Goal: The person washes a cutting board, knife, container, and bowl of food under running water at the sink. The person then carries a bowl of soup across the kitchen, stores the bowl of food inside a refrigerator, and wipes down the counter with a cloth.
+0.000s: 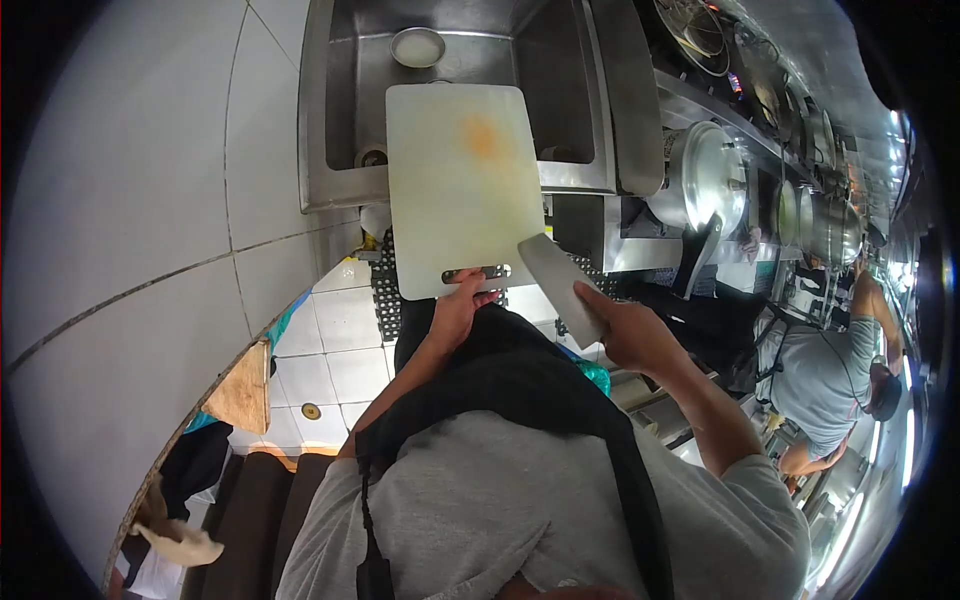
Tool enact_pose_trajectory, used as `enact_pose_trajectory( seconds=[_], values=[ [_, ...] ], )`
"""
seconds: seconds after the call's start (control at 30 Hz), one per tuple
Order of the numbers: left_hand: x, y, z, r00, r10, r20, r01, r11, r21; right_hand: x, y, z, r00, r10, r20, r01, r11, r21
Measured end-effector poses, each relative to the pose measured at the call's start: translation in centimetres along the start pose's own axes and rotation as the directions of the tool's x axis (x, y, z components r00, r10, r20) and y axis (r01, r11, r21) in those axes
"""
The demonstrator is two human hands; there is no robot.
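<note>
My left hand [461, 308] is closed on a white cutting board [455, 190], its fingers through the handle slot at the near end. An orange stain marks the upper part of the board, whose far end reaches over the steel sink [318, 160]. To the right, my right hand [638, 337] is closed on a cleaver [562, 288] with a broad, flat blade. That blade slants up and left, its end close to the board's lower right corner. The cleaver's handle is hidden by my fingers.
A small metal bowl [418, 47] sits in the sink. On the right stand a pressure cooker [708, 175] with a black handle and a stove with pans. Another person [825, 375] in a grey shirt is farther right. A white tiled wall [120, 180] runs along the left.
</note>
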State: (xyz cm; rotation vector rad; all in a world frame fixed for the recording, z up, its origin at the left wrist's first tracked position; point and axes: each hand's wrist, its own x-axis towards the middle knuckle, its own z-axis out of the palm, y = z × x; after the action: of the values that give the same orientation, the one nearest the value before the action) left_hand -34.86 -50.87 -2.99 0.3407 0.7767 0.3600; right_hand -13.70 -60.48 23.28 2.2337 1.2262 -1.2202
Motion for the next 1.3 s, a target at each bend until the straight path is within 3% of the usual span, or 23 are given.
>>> enact_pose_trajectory(
  seconds=[0.07,0.13,0.17,0.2,0.23,0.27,0.3,0.33,0.43,0.57,0.6,0.63,0.7,0.8,0.87,0.9,0.97,1.03,1.07,1.17,1.23,1.27,1.3],
  values=[
    [0.5,-1.1,-1.0,0.999,-0.025,0.037,0.025,1.0,0.002,3.4,1.6,0.1,0.987,-0.122,-0.107,0.121,0.993,-0.01],
    [1.4,-2.6,-3.7,0.966,0.204,0.158,-0.257,0.799,0.544,11.3,1.7,-3.0,0.96,-0.157,-0.23,0.162,0.987,0.0],
    [2.2,-3.0,-4.6,0.958,0.19,0.213,-0.277,0.803,0.528,15.0,0.2,-6.9,0.987,-0.052,-0.149,0.042,0.996,-0.074],
    [2.8,-3.4,-5.3,0.947,0.17,0.273,-0.292,0.808,0.512,21.4,1.5,-9.1,0.939,-0.248,-0.239,0.228,0.968,-0.11],
    [2.9,-3.3,-5.0,0.956,0.184,0.228,-0.285,0.765,0.577,25.9,1.6,-10.7,0.916,-0.234,-0.325,0.237,0.971,-0.031],
    [2.6,-2.7,-4.3,0.961,0.21,0.178,-0.275,0.715,0.643,33.1,2.3,-11.0,0.94,-0.243,-0.241,0.202,0.962,-0.182],
    [2.4,-2.1,-3.8,0.985,0.137,0.102,-0.169,0.869,0.465,31.8,1.2,-11.8,0.967,-0.124,-0.221,0.118,0.992,-0.041],
    [2.2,-1.3,-3.0,0.999,0.045,0.021,-0.049,0.964,0.261,31.6,0.1,-11.4,0.965,-0.078,-0.25,0.054,0.993,-0.101],
    [0.9,0.8,-1.3,0.999,-0.003,0.053,-0.014,0.948,0.319,23.5,-0.4,-9.4,0.939,-0.162,-0.303,0.15,0.987,-0.064],
    [1.8,0.0,-2.6,0.995,-0.044,0.087,0.01,0.936,0.353,9.4,3.1,0.0,0.901,-0.202,-0.383,0.234,0.972,0.037],
    [0.6,1.3,-1.5,0.993,-0.065,0.094,0.025,0.925,0.379,4.2,1.3,-1.0,0.982,-0.089,-0.169,0.112,0.984,0.136],
    [0.9,0.7,-1.9,0.99,0.007,0.138,-0.055,0.935,0.35,2.5,1.4,0.9,0.991,-0.071,-0.115,0.076,0.996,0.036],
    [0.1,1.5,-1.1,0.997,0.001,0.083,-0.029,0.94,0.34,0.3,0.3,3.1,0.991,-0.092,-0.101,0.098,0.993,0.06],
    [-0.6,2.2,0.5,0.997,0.043,0.063,-0.061,0.945,0.32,3.5,-1.0,1.6,0.989,-0.132,-0.06,0.134,0.991,0.024],
    [-0.5,2.9,1.0,0.996,0.062,0.068,-0.082,0.928,0.363,11.6,-0.2,1.1,0.933,-0.282,-0.221,0.276,0.959,-0.059],
    [-0.4,2.9,1.0,0.996,0.066,0.06,-0.083,0.926,0.368,15.0,-3.4,-3.5,0.981,-0.139,-0.135,0.122,0.985,-0.125],
    [-0.3,3.0,0.8,0.991,0.08,0.11,-0.123,0.869,0.48,25.2,-4.7,-8.7,0.937,-0.25,-0.244,0.233,0.968,-0.098],
    [-0.4,2.7,0.6,0.993,0.068,0.097,-0.107,0.866,0.488,30.4,-6.5,-13.0,0.971,-0.191,-0.145,0.181,0.98,-0.079],
    [-0.3,2.7,0.5,0.994,0.057,0.09,-0.094,0.869,0.486,30.8,-7.0,-14.3,0.986,-0.154,-0.069,0.15,0.986,-0.067],
    [-0.5,2.8,0.8,0.997,0.04,0.069,-0.065,0.908,0.414,25.8,-4.7,-13.0,0.968,-0.188,-0.168,0.175,0.981,-0.086],
    [-0.2,2.9,1.1,0.996,0.043,0.082,-0.072,0.916,0.394,19.1,-1.4,-8.9,0.945,-0.208,-0.251,0.23,0.971,0.061],
    [-0.2,2.8,1.1,0.996,0.035,0.085,-0.065,0.922,0.382,14.3,-1.0,-7.1,0.963,-0.149,-0.225,0.137,0.988,-0.067],
    [-0.2,2.9,1.2,0.996,0.03,0.089,-0.062,0.923,0.38,10.6,0.6,-4.5,0.961,-0.173,-0.216,0.174,0.985,-0.013]
  ],
)
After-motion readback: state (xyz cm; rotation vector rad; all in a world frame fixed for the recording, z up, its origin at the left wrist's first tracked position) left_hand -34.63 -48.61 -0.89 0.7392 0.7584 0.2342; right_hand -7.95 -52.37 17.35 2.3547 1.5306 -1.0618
